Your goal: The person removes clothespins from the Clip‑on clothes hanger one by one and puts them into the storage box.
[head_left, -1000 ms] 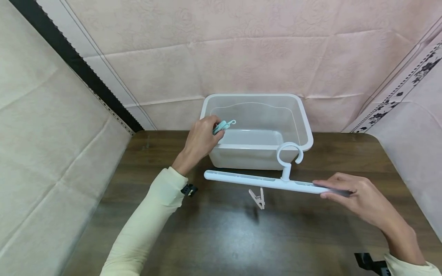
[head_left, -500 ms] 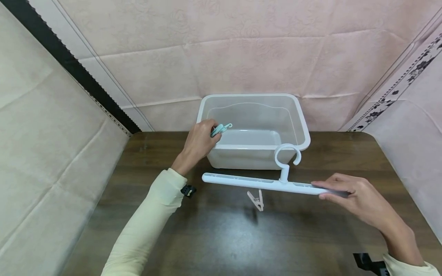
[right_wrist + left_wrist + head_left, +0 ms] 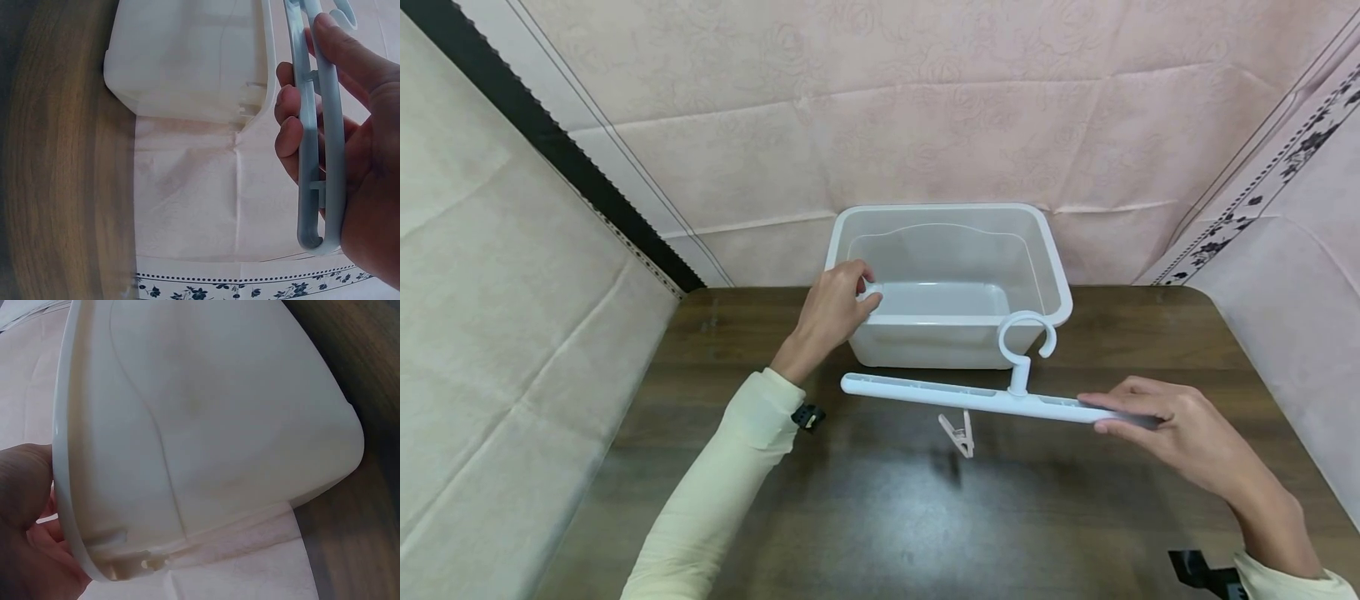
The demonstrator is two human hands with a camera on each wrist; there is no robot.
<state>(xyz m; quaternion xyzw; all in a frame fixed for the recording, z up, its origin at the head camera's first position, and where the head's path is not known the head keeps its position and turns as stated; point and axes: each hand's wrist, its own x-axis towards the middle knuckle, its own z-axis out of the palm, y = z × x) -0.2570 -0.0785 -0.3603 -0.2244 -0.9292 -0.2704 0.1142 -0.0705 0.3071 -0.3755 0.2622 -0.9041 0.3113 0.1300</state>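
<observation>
My left hand (image 3: 837,310) is over the left front corner of a translucent white plastic bin (image 3: 955,320), thumb and forefinger apart with nothing seen between them. In the left wrist view, that hand (image 3: 31,519) is beside the rim. My right hand (image 3: 1180,437) grips the right end of a pale blue clothes hanger (image 3: 955,395), its hook up. The right wrist view shows fingers and thumb round the hanger's slotted frame (image 3: 334,150). A pinkish-white clothespin (image 3: 959,435) shows just under the bar, with a shadow on the table near it.
The bin stands at the back of a dark wooden table (image 3: 880,517), close to a cloth-covered wall (image 3: 955,150). Cloth also covers the left side (image 3: 512,350) and the right side (image 3: 1300,333). The hanger is in front of the bin, its hook overlapping the bin's front.
The teal clip that was in my left hand is gone from between its fingers and no longer seen. The right hand and the hanger have hardly moved.
</observation>
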